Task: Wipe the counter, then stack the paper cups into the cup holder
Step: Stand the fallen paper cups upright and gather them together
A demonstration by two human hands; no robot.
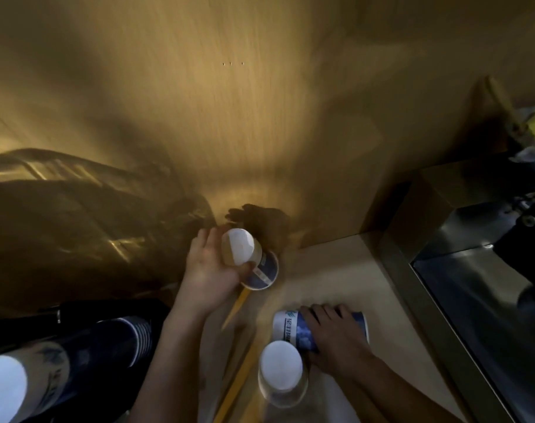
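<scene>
Two hands gathered paper cups on a dim counter [336, 270].
Left hand [209, 270] gripped one cup [247, 257]; right hand [336, 334] clasped a fallen cup [290, 326]; a third [281, 374] waited beside the stack [77, 361]. Stacking seemed underway.

A drinks corner, likely in an office or shop; a wood-panelled wall [229, 117] backs a pale surface [336, 270] beside a steel sink [473, 300]; printed paper cups [286, 374] lie about.

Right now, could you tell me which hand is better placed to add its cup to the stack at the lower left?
Probably the left hand: its cup is lifted, nearer the stack. The right hand grips a cup lying on the counter.
</scene>
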